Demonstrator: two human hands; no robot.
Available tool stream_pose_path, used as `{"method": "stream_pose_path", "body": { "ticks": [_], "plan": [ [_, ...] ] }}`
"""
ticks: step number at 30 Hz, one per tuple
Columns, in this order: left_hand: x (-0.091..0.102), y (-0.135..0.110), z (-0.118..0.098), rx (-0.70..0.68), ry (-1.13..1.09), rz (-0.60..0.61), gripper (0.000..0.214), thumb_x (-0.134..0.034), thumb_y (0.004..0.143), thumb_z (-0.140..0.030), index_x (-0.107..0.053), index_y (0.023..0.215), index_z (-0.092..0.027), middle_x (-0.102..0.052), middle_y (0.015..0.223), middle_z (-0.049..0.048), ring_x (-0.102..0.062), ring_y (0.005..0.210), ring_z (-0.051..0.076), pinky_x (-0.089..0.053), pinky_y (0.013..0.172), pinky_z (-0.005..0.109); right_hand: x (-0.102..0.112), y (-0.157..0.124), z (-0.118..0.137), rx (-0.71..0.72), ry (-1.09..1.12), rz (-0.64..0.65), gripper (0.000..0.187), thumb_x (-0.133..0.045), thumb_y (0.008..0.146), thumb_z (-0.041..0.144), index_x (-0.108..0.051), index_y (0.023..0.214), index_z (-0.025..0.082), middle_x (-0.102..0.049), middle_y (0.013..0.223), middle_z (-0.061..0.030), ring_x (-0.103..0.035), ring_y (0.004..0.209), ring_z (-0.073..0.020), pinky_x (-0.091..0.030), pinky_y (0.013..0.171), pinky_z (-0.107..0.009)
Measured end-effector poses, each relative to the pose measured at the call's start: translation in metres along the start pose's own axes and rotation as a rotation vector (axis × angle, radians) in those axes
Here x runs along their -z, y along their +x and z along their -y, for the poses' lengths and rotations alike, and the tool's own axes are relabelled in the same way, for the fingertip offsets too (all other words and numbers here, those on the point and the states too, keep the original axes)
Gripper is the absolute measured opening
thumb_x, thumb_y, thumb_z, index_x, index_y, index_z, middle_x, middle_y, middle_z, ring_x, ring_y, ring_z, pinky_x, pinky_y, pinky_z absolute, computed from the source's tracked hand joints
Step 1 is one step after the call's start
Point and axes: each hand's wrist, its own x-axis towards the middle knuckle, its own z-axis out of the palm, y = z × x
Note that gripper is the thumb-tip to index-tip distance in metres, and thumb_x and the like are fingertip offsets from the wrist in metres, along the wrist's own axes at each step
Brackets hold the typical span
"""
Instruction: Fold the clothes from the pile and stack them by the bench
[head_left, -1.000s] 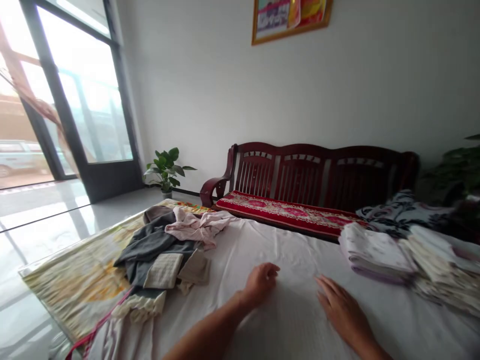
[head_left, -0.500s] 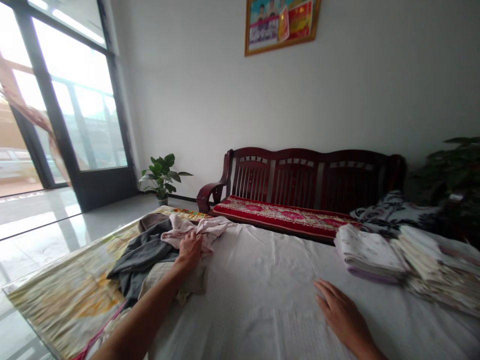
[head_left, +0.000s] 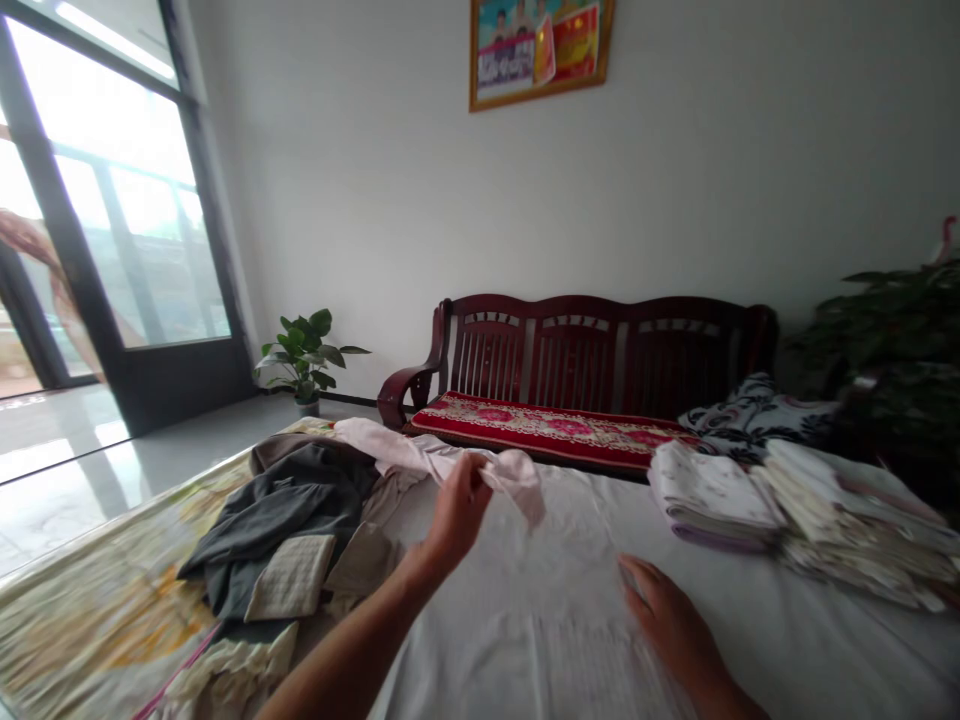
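My left hand [head_left: 459, 508] is closed on a pale pink cloth garment [head_left: 517, 480], lifting part of it above the white sheet [head_left: 517, 590]. One end of the garment trails left toward the pile. My right hand [head_left: 667, 605] hovers over or rests on the sheet at the right, fingers stretched out, holding nothing. Left of my left arm lies a heap with a dark grey garment [head_left: 292, 515], a beige quilted cloth [head_left: 291, 577] on top of it, and a crumpled cream ruffled piece [head_left: 232, 672] nearer me.
Folded white cloths [head_left: 712, 490] and a stack of cream fabrics [head_left: 847, 520] sit on the right. Beneath the heap spreads a yellow floral cover [head_left: 127, 590]. Behind stands a dark red wooden bench [head_left: 577, 360] with a red floral cushion [head_left: 540, 425]. A potted plant [head_left: 307, 350] is back left.
My left hand has closed on the pink garment and drawn it rightward off the heap, over the sheet. My right hand stays nearly in place. The view has turned slightly right.
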Motion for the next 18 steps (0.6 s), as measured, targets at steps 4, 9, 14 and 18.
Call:
{"method": "stream_pose_path", "body": {
  "ticks": [4,9,14,18],
  "plan": [
    [-0.055,-0.048,-0.007,-0.146,-0.269,0.583,0.032,-0.056,0.085,-0.012,-0.057,0.116,-0.018,-0.070,0.107,0.0074,-0.067,0.092,0.016,-0.052,0.080,0.026,0.010,-0.002,-0.002,-0.245,0.189,-0.038,0.052,-0.039,0.083,0.048,-0.069,0.115,0.020,-0.071,0.122,-0.0119,-0.066,0.115,-0.0272,-0.051,0.102,-0.040],
    [-0.067,-0.062,0.023,-0.174,0.154,0.415,0.038,-0.054,0.081,-0.003,-0.064,0.114,-0.020,-0.069,0.111,0.0064,-0.062,0.106,0.022,-0.048,0.097,0.038,0.021,-0.005,0.005,-0.306,0.387,-0.050,0.055,-0.043,0.082,0.060,-0.071,0.109,0.021,-0.074,0.115,-0.0105,-0.067,0.112,-0.0279,-0.052,0.100,-0.039],
    [-0.038,-0.037,0.049,-0.119,0.622,0.047,0.042,-0.053,0.086,-0.010,-0.062,0.125,-0.022,-0.058,0.136,0.0087,-0.043,0.134,0.029,-0.030,0.114,0.048,0.021,-0.005,0.014,-0.228,0.394,-0.001,0.047,-0.048,0.082,0.056,-0.074,0.101,0.023,-0.076,0.110,-0.0091,-0.069,0.108,-0.0274,-0.052,0.098,-0.038],
    [-0.022,-0.026,0.058,0.254,0.794,0.118,0.050,-0.052,0.091,-0.030,-0.050,0.140,-0.017,-0.055,0.136,0.0172,-0.052,0.122,0.035,-0.042,0.100,0.051,0.019,-0.005,0.015,-0.206,0.373,0.001,0.040,-0.049,0.080,0.050,-0.075,0.098,0.024,-0.076,0.108,-0.0083,-0.069,0.105,-0.0263,-0.052,0.097,-0.038]
  ]
}}
